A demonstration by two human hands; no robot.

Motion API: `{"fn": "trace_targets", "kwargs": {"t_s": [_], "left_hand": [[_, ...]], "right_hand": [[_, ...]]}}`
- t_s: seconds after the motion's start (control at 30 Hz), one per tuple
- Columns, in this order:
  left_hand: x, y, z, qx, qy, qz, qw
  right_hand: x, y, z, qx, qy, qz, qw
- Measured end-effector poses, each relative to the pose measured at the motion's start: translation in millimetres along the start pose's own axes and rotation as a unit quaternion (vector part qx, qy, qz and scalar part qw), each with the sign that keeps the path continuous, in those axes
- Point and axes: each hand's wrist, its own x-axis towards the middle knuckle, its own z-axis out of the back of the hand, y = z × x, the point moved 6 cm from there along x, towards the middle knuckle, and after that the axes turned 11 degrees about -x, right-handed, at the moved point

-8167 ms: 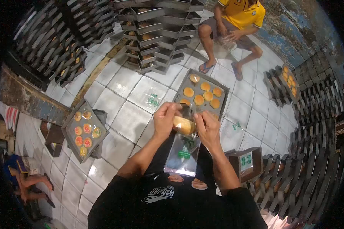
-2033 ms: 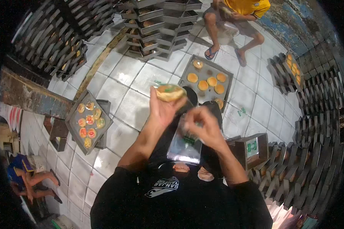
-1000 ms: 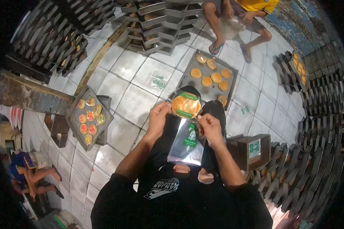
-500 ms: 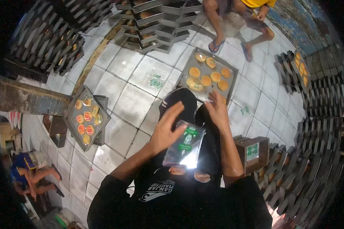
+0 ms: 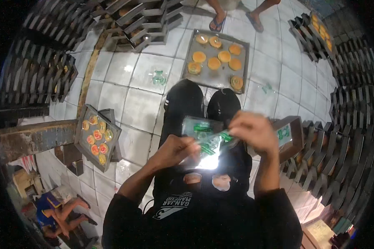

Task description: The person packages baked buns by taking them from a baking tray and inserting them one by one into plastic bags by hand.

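One printed wrapper (image 5: 215,142) stretches above the lap (image 5: 239,164), pinched between the fingers of the left hand (image 5: 180,149) and, motion-blurred to me, the right hand (image 5: 255,130). It partly hides a glare-streaked plastic stack (image 5: 191,124). Beyond, I see a tray (image 5: 214,77) of buns (image 5: 214,63) and a person's feet (image 5: 255,21), body cut off.

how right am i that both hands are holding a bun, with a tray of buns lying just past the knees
One thing is off: the left hand and right hand are holding not a bun but a clear plastic bag with green print, as the head view shows. The tray of buns does lie just past the knees.
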Motion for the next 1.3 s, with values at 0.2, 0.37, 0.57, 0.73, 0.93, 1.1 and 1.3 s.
{"fn": "trace_targets", "kwargs": {"t_s": [0.2,0.37,0.57,0.73,0.93,1.1,1.3], "left_hand": [[38,-4,64,-0.318,-0.344,-0.028,0.883],[68,-7,84,-0.167,-0.458,0.0,0.873],[55,16,98,-0.105,-0.498,-0.053,0.859],[37,48,103,-0.453,-0.442,-0.065,0.772],[44,25,104,-0.214,-0.548,-0.113,0.8],[57,5,102,-0.112,-0.56,-0.053,0.819],[62,-15,95,-0.212,-0.437,-0.096,0.869]], "right_hand": [[88,-377,-31,-0.64,0.118,-0.051,0.758],[241,-376,-28,-0.442,0.191,-0.176,0.859],[424,-532,-61,-0.415,0.033,0.109,0.903],[456,-576,-72,-0.451,-0.041,0.012,0.891],[376,-507,-89,-0.418,-0.024,-0.112,0.901],[276,-425,-50,0.067,-0.07,-0.377,0.921],[173,-206,12,0.634,-0.062,-0.041,0.77]]}}
